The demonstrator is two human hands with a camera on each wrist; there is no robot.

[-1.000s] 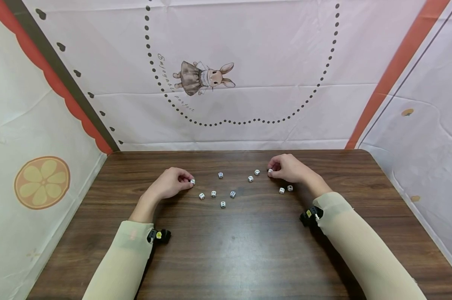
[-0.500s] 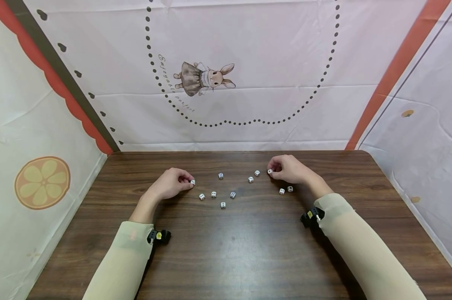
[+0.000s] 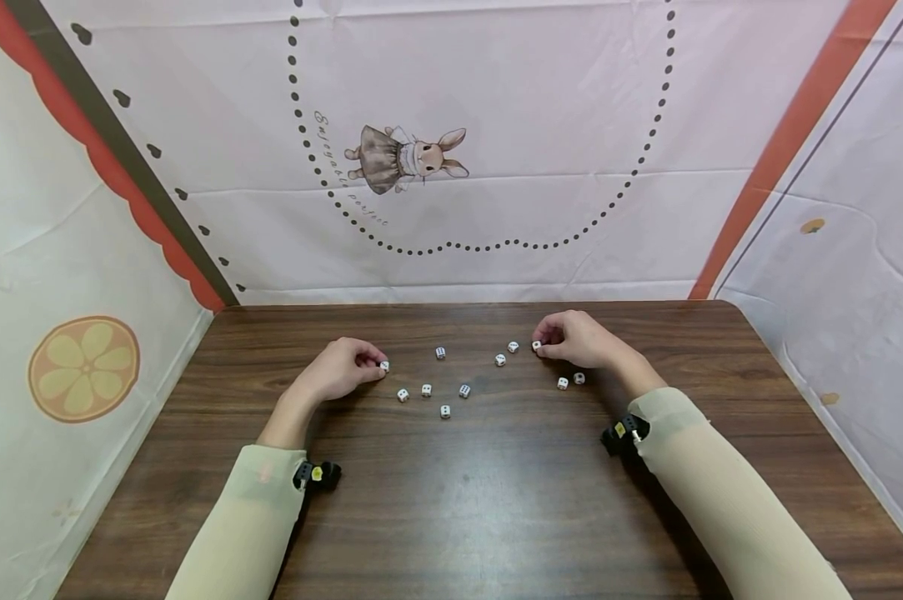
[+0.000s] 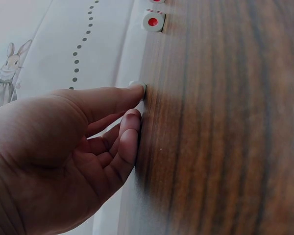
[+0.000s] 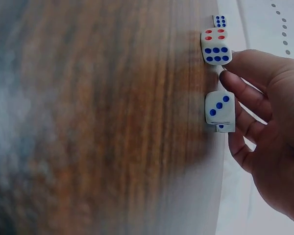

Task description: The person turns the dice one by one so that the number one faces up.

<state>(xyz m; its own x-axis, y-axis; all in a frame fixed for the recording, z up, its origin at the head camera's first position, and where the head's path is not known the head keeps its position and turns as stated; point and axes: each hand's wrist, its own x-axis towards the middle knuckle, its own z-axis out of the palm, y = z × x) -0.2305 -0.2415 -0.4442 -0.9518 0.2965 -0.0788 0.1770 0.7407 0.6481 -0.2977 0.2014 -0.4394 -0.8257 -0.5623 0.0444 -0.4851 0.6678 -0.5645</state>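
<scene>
My left hand pinches a small white die between thumb and fingers at the left of the group. In the left wrist view, the thumb tip hides most of that die. On the right side, my right hand holds another white die at its fingertips, low over the table. Two dice lie on the near side of this hand, one die beside another die. In the right wrist view, a die with red and blue pips appears by the thumb tip.
Between the hands several more dice are scattered on the brown wooden table, among them a die farther back and a die nearest me. A printed white cloth hangs behind the table and along both sides.
The die at my right fingertips has shifted slightly left, away from the palm. My left hand and the loose dice stay where they were.
</scene>
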